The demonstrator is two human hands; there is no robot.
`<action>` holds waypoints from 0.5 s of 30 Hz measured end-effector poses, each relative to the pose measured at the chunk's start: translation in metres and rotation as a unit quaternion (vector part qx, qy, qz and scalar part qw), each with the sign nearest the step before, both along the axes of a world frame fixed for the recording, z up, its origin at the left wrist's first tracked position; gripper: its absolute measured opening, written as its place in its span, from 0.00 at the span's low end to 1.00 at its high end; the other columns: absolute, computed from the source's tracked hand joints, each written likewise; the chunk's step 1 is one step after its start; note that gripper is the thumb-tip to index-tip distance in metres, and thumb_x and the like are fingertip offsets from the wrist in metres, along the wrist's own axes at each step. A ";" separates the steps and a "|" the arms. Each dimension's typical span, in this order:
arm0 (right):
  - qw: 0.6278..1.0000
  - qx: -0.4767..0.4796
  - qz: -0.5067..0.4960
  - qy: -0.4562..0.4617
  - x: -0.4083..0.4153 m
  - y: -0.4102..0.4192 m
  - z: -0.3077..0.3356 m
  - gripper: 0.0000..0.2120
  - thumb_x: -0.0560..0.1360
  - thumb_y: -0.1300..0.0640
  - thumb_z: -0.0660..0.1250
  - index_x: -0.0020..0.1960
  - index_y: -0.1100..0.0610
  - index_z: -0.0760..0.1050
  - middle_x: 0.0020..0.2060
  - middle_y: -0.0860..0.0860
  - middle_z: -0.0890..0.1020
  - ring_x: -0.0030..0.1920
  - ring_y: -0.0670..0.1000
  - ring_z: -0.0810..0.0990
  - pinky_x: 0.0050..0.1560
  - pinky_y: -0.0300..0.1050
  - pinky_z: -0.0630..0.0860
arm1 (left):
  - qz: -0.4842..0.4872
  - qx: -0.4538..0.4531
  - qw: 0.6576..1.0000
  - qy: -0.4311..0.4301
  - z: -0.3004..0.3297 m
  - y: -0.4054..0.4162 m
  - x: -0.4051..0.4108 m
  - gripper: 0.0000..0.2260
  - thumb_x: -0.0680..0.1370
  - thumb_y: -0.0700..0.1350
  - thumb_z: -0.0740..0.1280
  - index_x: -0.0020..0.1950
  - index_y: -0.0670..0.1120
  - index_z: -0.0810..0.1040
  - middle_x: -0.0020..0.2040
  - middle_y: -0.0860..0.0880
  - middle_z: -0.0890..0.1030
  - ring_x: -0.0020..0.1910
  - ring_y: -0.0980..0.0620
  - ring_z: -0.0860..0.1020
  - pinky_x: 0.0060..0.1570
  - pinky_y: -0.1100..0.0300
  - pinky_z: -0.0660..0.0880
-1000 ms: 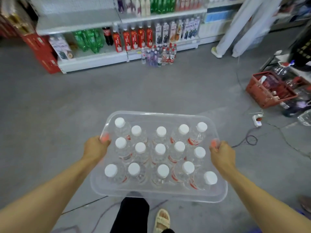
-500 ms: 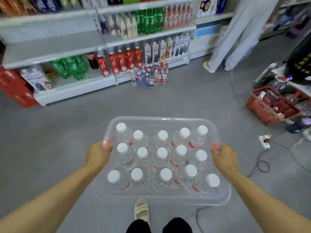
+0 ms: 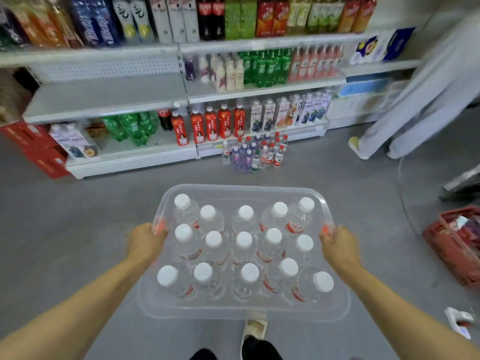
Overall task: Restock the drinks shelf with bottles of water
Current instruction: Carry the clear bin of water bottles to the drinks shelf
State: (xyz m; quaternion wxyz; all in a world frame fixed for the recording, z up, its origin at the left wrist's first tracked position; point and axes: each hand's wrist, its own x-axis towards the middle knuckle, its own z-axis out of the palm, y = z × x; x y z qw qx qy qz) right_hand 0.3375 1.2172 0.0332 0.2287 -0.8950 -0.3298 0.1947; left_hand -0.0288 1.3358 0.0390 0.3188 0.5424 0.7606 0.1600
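I see a clear plastic tub (image 3: 241,311) carried above the grey floor (image 3: 78,216), one hand on each short side. The left hand (image 3: 145,241) grips the left rim with its fingers curled round the edge, and the right hand (image 3: 337,245) grips the right rim the same way. Fifteen water bottles (image 3: 244,241) with white caps stand upright inside the tub in three rows of five. Ahead stands the drinks shelf (image 3: 109,96), its middle-left tier bare. A cluster of small bottles (image 3: 255,154) stands on the floor just before the shelf's base. A red basket (image 3: 457,245) sits at right.
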 end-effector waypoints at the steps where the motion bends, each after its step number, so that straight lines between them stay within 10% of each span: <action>1: 1.000 -0.001 0.012 -0.003 0.010 0.019 0.002 0.14 0.78 0.58 0.60 0.35 0.62 0.65 0.30 0.56 0.72 0.33 0.57 0.70 0.31 0.45 0.63 | 0.006 -0.002 1.000 0.013 -0.001 0.013 0.008 0.17 0.79 0.50 0.63 0.33 0.41 0.72 0.30 0.41 0.75 0.30 0.43 0.74 0.32 0.56 0.66; 15: 0.995 -0.023 0.092 -0.012 0.100 0.277 -0.007 0.13 0.79 0.54 0.60 0.46 0.66 0.70 0.43 0.64 0.78 0.45 0.64 0.76 0.40 0.51 0.70 | 0.081 -0.033 0.996 0.011 -0.021 0.210 0.083 0.18 0.79 0.51 0.62 0.34 0.40 0.74 0.28 0.43 0.74 0.27 0.46 0.72 0.28 0.58 0.65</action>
